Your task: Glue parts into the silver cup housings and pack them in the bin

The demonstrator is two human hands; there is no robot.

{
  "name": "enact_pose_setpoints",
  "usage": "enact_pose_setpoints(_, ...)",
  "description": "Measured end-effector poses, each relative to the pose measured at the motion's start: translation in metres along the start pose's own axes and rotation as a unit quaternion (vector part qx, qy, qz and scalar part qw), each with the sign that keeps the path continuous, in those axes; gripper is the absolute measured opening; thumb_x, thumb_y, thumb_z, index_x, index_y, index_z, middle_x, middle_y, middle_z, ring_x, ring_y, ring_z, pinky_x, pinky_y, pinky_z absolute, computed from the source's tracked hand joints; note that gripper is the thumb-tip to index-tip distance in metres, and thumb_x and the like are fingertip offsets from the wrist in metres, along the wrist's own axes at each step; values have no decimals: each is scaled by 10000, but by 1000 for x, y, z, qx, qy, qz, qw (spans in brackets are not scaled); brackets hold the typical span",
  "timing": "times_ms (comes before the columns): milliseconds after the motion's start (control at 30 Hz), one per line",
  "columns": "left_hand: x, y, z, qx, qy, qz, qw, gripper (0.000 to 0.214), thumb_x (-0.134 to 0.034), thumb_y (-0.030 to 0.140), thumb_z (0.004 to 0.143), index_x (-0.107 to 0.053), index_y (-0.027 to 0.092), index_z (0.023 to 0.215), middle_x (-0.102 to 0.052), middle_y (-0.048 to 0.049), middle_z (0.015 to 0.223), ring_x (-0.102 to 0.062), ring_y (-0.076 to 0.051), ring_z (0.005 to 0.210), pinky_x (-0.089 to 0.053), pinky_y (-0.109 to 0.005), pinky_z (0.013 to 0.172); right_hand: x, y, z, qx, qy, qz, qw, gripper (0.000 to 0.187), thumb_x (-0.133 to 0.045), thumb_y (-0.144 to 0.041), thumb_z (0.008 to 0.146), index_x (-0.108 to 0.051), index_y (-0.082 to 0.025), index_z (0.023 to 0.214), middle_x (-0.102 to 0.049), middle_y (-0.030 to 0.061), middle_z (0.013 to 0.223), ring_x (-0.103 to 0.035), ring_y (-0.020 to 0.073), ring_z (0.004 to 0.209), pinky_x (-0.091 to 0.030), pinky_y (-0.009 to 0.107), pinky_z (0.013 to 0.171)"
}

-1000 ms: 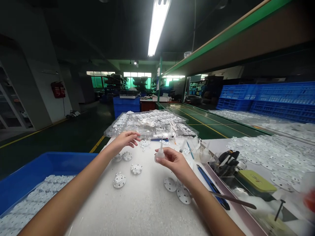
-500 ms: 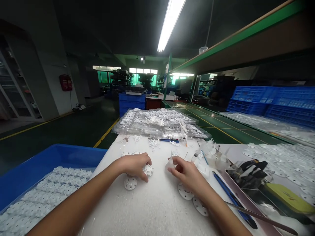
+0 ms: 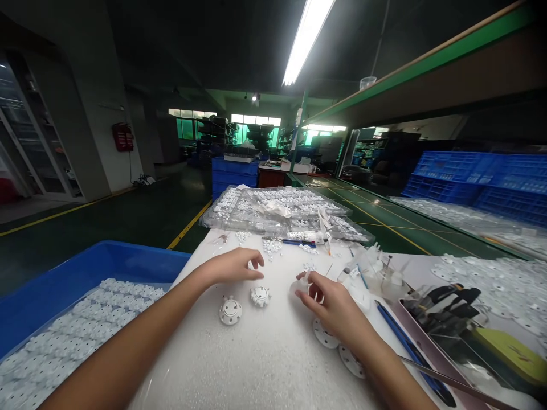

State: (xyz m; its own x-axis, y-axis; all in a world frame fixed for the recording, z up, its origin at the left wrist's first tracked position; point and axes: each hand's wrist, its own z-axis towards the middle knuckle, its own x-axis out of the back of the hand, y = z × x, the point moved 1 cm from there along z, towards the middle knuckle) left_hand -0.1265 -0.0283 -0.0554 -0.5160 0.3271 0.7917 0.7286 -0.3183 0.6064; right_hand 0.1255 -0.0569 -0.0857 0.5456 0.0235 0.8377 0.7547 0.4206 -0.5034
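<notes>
My left hand (image 3: pixel 239 265) hovers over the white tabletop (image 3: pixel 239 364) with its thumb and fingers apart and nothing between them. Just in front of its fingertips sits a small white round part with knobs around its rim (image 3: pixel 260 295). Beside it, nearer to me, lies a white round flanged part (image 3: pixel 231 311) with dark holes. In my right hand (image 3: pixel 327 296) is a small translucent squeeze bottle (image 3: pixel 298 288), held upright between thumb and fingers. Under my right forearm, partly covered, are two white discs with holes (image 3: pixel 325 335).
A blue bin (image 3: pixel 106 250) of white parts stands at the left. Bagged trays of small parts (image 3: pixel 277 205) lie at the back. On the right are a pink tool tray (image 3: pixel 410 324), blue tweezers-like tools (image 3: pixel 397 330), a yellow-lidded box (image 3: pixel 513 347) and many white discs (image 3: pixel 482 290).
My left hand has let go of the small knobbed part and moved back away from it. My right hand keeps the bottle. The view has swung slightly left.
</notes>
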Motion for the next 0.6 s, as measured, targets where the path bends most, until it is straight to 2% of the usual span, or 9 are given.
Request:
enact_pose_setpoints(67,7,-4,-1,8,57,0,998,370,-529,507,809,-604,228,1040,-617,-65,1079,-586,-232,933,-420,-282,685,0,0,0,5,12,1,1000,239,-461,-433,885,-539,-235,994,-579,4,735,-535,165,659,-383,280,632)
enact_pose_setpoints(100,9,-5,-1,13,57,-1,998,380,-536,515,802,-603,224,1038,-621,-66,1066,-588,-235,933,-421,-284,691,-1,0,0,1,12,-4,1000,238,-457,-431,886,-534,-235,996,-581,6,733,-536,167,655,-381,280,624)
enact_pose_setpoints(200,7,-4,-2,19,-45,-8,999,565,-627,586,704,-566,246,1150,-617,-58,1096,-592,-241,942,-427,-276,694,-3,5,0,-22,-2,-40,999,228,-457,-420,874,-526,-227,973,-594,19,722,-538,180,635,-355,284,582)
enact_pose_setpoints(300,-1,3,-5,19,-125,42,991,763,-703,609,601,-502,270,1255,-569,-61,1180,-578,-251,965,-421,-270,680,-4,7,-1,-41,-14,-55,998,305,-441,-422,875,-497,-238,1113,-603,22,725,-556,199,656,-362,299,598)
enact_pose_setpoints(433,-11,12,-7,14,-125,128,984,596,-688,522,651,-549,265,1170,-569,-56,1125,-558,-248,956,-396,-271,651,-2,5,-3,-50,-15,-30,998,433,-431,-456,883,-393,-249,1261,-622,37,837,-583,201,702,-397,314,648)
enact_pose_setpoints(600,-20,13,-3,-38,-95,160,982,467,-633,450,698,-556,229,1102,-565,-61,1083,-542,-234,936,-404,-286,662,-1,3,-2,-47,-12,-35,998,461,-425,-488,885,-388,-251,1278,-624,55,909,-596,200,716,-412,321,670)
